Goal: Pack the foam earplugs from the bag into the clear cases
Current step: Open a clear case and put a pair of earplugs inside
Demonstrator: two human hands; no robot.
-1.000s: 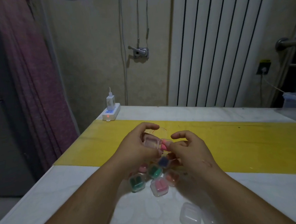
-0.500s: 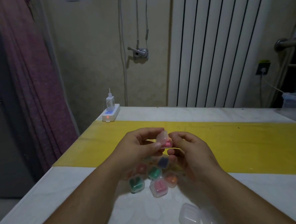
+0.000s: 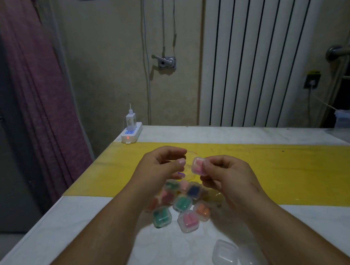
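Head view: right hand (image 3: 230, 176) pinches clear case (image 3: 198, 165) of pink earplugs; left hand (image 3: 160, 168) loosely curled (cannot tell if holding anything); filled cases (image 3: 182, 202) clustered on table (image 3: 73, 230) below.

White table (image 3: 73, 230), yellow band (image 3: 295, 176) across; power strip (image 3: 131, 133) at far-left corner, filled cases (image 3: 182, 202) mid-table, empty cases (image 3: 224, 256) nearer.

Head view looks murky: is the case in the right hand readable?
Head view: dim and grainy, no glare; the clear case of pink earplugs in the right hand is soft but readable. Head view: the empty clear cases near the bottom edge fade into the white table. Head view: wide-angle distortion splays the radiator slats.
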